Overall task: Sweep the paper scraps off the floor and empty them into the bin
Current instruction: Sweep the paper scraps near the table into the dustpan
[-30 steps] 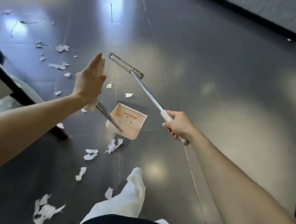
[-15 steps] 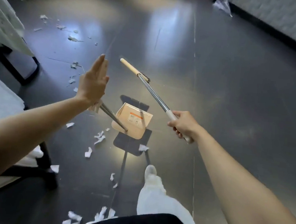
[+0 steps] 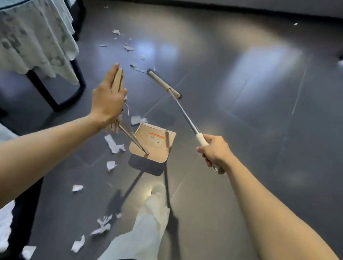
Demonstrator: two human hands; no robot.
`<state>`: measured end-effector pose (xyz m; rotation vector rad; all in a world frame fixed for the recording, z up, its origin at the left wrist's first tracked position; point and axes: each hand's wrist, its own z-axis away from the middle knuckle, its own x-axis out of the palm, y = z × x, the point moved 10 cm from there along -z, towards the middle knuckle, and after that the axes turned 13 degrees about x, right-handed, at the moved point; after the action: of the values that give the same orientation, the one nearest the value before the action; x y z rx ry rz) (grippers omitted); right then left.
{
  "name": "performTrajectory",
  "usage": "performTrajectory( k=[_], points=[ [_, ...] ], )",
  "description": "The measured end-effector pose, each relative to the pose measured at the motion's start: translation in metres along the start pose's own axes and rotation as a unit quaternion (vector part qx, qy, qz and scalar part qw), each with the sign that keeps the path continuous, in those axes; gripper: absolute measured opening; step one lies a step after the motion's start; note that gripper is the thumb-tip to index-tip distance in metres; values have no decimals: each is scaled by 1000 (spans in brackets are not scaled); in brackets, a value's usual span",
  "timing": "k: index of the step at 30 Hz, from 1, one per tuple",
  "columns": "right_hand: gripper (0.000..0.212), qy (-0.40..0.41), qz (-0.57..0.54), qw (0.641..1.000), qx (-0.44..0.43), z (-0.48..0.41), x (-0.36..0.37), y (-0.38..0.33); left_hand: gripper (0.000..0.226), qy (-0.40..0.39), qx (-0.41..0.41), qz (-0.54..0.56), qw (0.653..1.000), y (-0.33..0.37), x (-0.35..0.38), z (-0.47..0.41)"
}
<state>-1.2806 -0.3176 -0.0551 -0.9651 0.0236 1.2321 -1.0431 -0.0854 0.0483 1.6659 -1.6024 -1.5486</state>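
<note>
Beige dustpan handle (image 3: 118, 81) in left fingers (image 3: 110, 77) — right fingers (image 3: 205, 156) grip broom (image 3: 185, 115).

White torn paper scraps (image 3: 113, 144) lie scattered over the dark, glossy floor (image 3: 240, 126). The beige dustpan (image 3: 154, 143), orange-labelled, hangs just above its shadow, its metal handle slanting up-left. The broom (image 3: 164, 85), beige-headed and silver-shafted, slants downward, its head beside small scraps.
</note>
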Motion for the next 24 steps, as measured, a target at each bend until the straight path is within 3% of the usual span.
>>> performTrajectory(
  k=[4, 10, 17, 24],
  points=[
    [45, -38, -7, 999, -5, -118, -19, -107, 64, 13, -21, -5, 1000, -21, 42, -124],
    [35, -59, 34, 998, -18, -283, -59, -249, 64, 49, -33, -35, 998, -55, 91, -310],
    [39, -92, 98, 991, -26, -491, -82, -389, 65, 82, -103, -59, 990, -139, 172, -479],
    [42, -120, 156, 980, -20, -639, -95, -522, 64, 97, -155, -84, 979, -195, 213, -619]
  ],
)
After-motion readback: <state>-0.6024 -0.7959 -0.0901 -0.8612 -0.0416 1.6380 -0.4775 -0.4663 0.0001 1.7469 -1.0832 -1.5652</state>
